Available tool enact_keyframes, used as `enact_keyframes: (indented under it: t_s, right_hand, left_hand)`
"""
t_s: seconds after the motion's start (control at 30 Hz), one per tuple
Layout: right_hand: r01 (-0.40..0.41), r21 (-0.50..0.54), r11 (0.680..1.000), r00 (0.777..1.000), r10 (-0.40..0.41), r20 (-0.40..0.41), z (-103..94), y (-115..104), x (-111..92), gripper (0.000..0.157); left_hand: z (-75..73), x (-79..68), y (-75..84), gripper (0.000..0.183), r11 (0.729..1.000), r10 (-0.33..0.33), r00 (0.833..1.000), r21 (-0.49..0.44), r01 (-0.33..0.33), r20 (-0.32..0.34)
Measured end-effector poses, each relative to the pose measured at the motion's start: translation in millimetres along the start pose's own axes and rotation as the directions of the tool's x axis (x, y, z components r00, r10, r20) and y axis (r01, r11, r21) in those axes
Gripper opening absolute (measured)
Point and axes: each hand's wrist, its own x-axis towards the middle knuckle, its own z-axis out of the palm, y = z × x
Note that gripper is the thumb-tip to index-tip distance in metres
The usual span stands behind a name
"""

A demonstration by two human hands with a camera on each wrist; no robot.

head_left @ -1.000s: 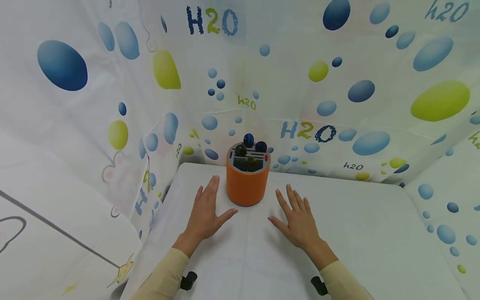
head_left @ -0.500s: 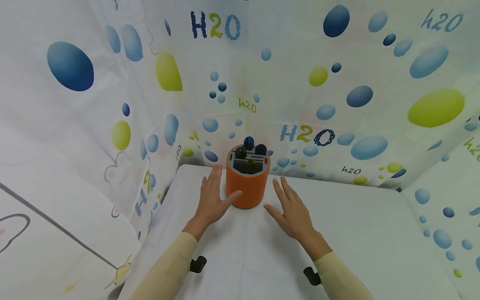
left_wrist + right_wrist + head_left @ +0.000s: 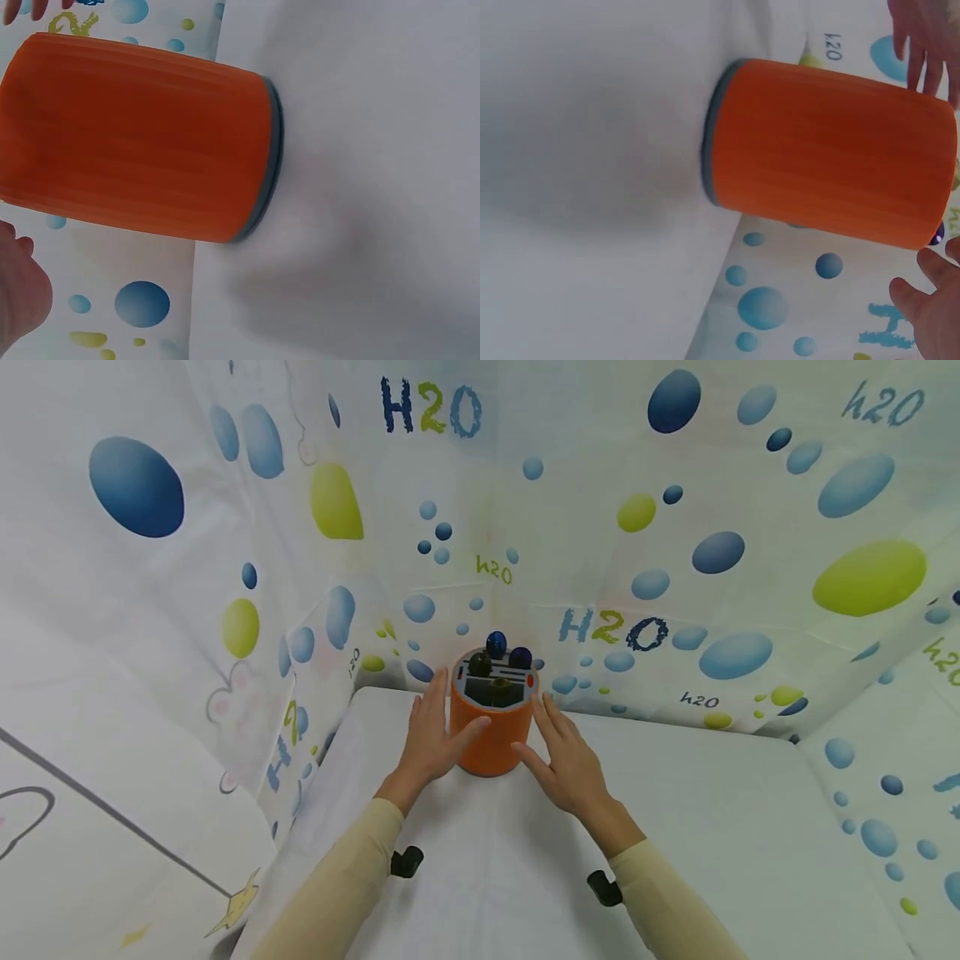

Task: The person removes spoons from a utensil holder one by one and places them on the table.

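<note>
An orange cylindrical container (image 3: 489,739) with a grey slotted top (image 3: 491,671) stands upright at the back of the table. Several glossy rounded objects sit in its top, among them a blue one (image 3: 496,645), a purple one (image 3: 520,658) and an olive one (image 3: 480,664). My left hand (image 3: 431,739) is at its left side, fingers extended and thumb across its front in the head view. On the other side, my right hand (image 3: 567,764) has its fingertips right at the upper wall. The right wrist view shows both hands flanking the orange wall (image 3: 829,154).
A white cloth (image 3: 705,827) covers the table. Behind it hangs a white curtain (image 3: 592,435) printed with blue and green drops, close to the container's back. More white sheet (image 3: 97,635) closes off the left side. A small dark camera (image 3: 407,862) is at the left wrist.
Both hands have moved forward and inward, from apart from the container to right beside its two sides. The container stays where it stood.
</note>
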Motion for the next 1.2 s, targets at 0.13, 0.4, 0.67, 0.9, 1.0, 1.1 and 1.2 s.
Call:
enact_keyframes:
  t_s: [0.13,0.4,0.67,0.9,1.0,1.1,1.2]
  right_hand:
    - [0.027,0.004,1.000,0.999,-0.026,-0.020,-4.4,-5.6,13.8,0.080]
    - [0.032,0.016,0.999,0.999,-0.032,-0.028,-11.7,-7.8,37.0,0.076]
    - [0.040,0.060,0.997,0.999,-0.038,-0.035,-14.5,-12.9,47.3,0.071]
    - [0.035,0.134,0.990,0.998,-0.028,-0.057,-9.6,-14.5,51.8,0.066]
    - [0.036,0.162,0.986,0.998,-0.027,-0.059,-8.6,-14.1,52.9,0.065]
    - [0.057,0.177,0.982,0.996,-0.044,-0.074,-8.7,-13.8,53.8,0.062]
    - [0.086,0.190,0.978,0.992,-0.067,-0.104,-8.9,-13.5,54.7,0.060]
  left_hand:
    - [1.7,6.8,1.9,0.106,1.000,0.010,1.000,-0.007,-0.010,0.004]
    - [7.8,18.7,4.6,0.105,1.000,-0.003,1.000,-0.019,0.003,-0.006]
    - [9.8,24.2,6.5,0.107,0.998,-0.047,0.999,-0.037,0.047,-0.003]
    - [12.9,26.0,7.1,0.109,0.995,-0.082,0.997,-0.048,0.082,0.007]
    - [14.6,26.4,7.2,0.109,0.994,-0.092,0.996,-0.052,0.092,0.006]
    - [16.9,28.0,7.0,0.106,0.996,-0.068,0.998,-0.053,0.068,-0.010]
    - [19.2,30.1,6.9,0.101,0.998,-0.030,0.999,-0.049,0.028,-0.034]
